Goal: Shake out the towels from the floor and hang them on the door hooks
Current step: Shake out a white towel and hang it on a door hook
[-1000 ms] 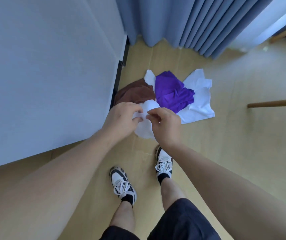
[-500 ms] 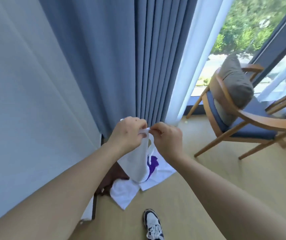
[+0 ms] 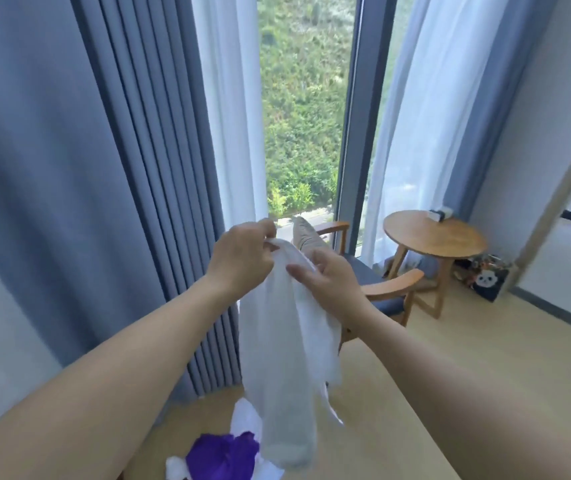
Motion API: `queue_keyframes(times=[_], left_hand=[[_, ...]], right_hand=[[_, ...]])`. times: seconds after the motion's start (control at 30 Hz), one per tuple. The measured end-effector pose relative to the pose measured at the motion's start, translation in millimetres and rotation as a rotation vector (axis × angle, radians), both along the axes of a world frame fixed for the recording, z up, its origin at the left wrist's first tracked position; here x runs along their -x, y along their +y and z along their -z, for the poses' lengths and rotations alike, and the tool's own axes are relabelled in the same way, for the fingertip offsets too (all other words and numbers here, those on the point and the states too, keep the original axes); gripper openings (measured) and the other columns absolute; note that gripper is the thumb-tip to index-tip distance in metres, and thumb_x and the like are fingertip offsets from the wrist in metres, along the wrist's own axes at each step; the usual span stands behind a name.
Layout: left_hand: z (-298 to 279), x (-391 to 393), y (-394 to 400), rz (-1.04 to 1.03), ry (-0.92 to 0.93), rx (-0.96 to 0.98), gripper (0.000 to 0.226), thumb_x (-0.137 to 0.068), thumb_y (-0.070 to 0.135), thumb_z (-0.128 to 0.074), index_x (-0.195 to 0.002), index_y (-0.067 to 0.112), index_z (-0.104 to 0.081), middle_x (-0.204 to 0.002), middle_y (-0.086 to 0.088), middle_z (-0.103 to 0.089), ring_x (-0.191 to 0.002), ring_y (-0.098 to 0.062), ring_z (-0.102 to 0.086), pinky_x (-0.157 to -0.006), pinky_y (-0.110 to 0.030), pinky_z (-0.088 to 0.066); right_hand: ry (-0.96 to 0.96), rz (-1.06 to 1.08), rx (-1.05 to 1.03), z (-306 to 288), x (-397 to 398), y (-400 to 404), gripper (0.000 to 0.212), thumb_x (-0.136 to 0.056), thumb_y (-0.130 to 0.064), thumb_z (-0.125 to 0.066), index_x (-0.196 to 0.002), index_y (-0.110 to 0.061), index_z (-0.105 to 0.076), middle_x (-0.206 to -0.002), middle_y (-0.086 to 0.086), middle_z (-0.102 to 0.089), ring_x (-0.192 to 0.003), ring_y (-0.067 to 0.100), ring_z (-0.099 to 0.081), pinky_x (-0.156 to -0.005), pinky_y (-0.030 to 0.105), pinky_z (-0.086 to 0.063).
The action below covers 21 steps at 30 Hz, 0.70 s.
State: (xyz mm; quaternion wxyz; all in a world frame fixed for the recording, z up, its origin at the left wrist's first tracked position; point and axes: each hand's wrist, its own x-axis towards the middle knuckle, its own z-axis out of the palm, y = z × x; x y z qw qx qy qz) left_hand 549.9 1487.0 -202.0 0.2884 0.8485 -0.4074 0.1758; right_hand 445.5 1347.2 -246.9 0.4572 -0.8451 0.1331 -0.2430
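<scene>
Left hand [image 3: 242, 258] pinching top edge of white towel [image 3: 284, 358]; right hand [image 3: 329, 282] gripping same edge just beside, fingers partly extended. Towel hanging bunched above floor pile. Step: starting shake-out. Next likely calling for spreading hands apart, snapping cloth open. Counting: one towel lifted, one purple towel [image 3: 221, 455] plus white cloth lying below.

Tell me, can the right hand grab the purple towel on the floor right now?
Probably not yet. The right hand is raised, busy with the white towel, which hangs between it and the purple towel far below.
</scene>
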Motion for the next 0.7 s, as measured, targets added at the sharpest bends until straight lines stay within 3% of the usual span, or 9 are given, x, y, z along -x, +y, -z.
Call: queue_keyframes(times=[0.07,0.17,0.27,0.33,0.4,0.5,0.57,0.63,0.7], left_hand=[[-21.3,9.1,-30.2,-0.03,-0.004,0.057,0.015,-0.093,0.011,-0.049,-0.098,0.015,-0.062,-0.08,0.0,-0.058,-0.077,-0.028,-0.054,-0.062,-0.034,-0.036],[-46.4,20.8,-88.3,-0.106,0.012,0.119,0.021,-0.093,0.015,-0.046,-0.102,0.02,-0.064,-0.092,-0.002,-0.065,-0.085,-0.028,-0.056,-0.065,-0.033,-0.037],[-59.2,41.5,-157.7,-0.037,0.06,-0.016,0.026,-0.086,0.024,-0.059,-0.11,0.025,-0.066,-0.113,-0.003,-0.065,-0.105,-0.029,-0.058,-0.085,-0.035,-0.047],[-57.6,69.7,-206.3,0.177,0.171,-0.237,0.055,-0.071,0.043,-0.074,-0.123,0.032,-0.061,-0.125,0.003,-0.06,-0.118,-0.023,-0.054,-0.098,-0.037,-0.047],[-52.4,105.8,-257.8,0.365,0.251,-0.344,0.067,-0.058,0.055,-0.076,-0.12,0.038,-0.059,-0.118,0.006,-0.064,-0.109,-0.019,-0.059,-0.094,-0.042,-0.051],[-48.1,163.2,-335.8,0.488,0.322,-0.205,0.016,-0.075,0.029,-0.076,-0.077,0.04,-0.065,-0.078,0.009,-0.065,-0.085,-0.019,-0.064,-0.071,-0.027,-0.05],[-52.2,194.4,-382.2,0.547,0.347,-0.123,0.04,-0.083,0.012,-0.068,-0.054,0.037,-0.056,-0.057,0.016,-0.055,-0.067,-0.013,-0.055,-0.056,-0.017,-0.037],[-55.5,213.9,-425.7,0.562,0.4,-0.089,0.034,-0.084,0.015,-0.064,-0.055,0.032,-0.06,-0.058,0.014,-0.058,-0.065,-0.013,-0.054,-0.055,-0.02,-0.041],[-61.1,227.0,-461.2,0.565,0.473,-0.066,0.014,-0.081,0.034,-0.063,-0.068,0.033,-0.069,-0.07,0.011,-0.068,-0.073,-0.014,-0.065,-0.066,-0.033,-0.057]], right_hand=[[0.199,-0.006,0.159,-8.1,19.3,-39.8,0.042,-0.08,-0.052,-0.073,-0.09,-0.011,-0.071,-0.087,0.005,-0.068,-0.082,0.021,-0.065,-0.069,0.038,-0.051],[0.483,0.091,0.336,-14.5,58.5,-109.3,0.019,-0.093,-0.036,-0.061,-0.081,-0.02,-0.062,-0.08,-0.002,-0.059,-0.075,0.014,-0.056,-0.059,0.025,-0.04],[0.388,0.231,0.294,-34.7,99.2,-179.9,0.026,-0.097,-0.025,-0.054,-0.074,-0.013,-0.059,-0.071,0.0,-0.053,-0.071,0.018,-0.053,-0.057,0.026,-0.034],[0.246,0.28,0.293,-58.4,120.2,-219.2,0.029,-0.094,-0.023,-0.058,-0.068,-0.01,-0.06,-0.065,0.001,-0.054,-0.066,0.021,-0.051,-0.057,0.03,-0.034],[0.125,0.267,0.301,-83.6,141.9,-252.7,0.022,-0.087,-0.023,-0.069,-0.068,-0.011,-0.068,-0.065,0.004,-0.064,-0.065,0.025,-0.058,-0.056,0.037,-0.043],[0.067,0.282,0.367,-104.7,183.1,-297.6,0.013,-0.074,-0.027,-0.077,-0.07,-0.017,-0.07,-0.07,-0.002,-0.068,-0.069,0.017,-0.062,-0.059,0.033,-0.047],[0.033,0.329,0.348,-104.4,212.9,-332.8,0.019,-0.076,-0.033,-0.076,-0.065,-0.022,-0.063,-0.062,-0.013,-0.06,-0.063,0.007,-0.056,-0.055,0.027,-0.044],[0.002,0.374,0.235,-96.5,245.6,-376.8,0.027,-0.08,-0.035,-0.077,-0.068,-0.017,-0.062,-0.059,-0.012,-0.054,-0.058,0.006,-0.051,-0.054,0.026,-0.041],[0.025,0.332,0.089,-87.2,279.1,-415.2,0.025,-0.082,-0.024,-0.075,-0.072,-0.01,-0.057,-0.06,-0.009,-0.047,-0.055,0.008,-0.044,-0.055,0.028,-0.035]])
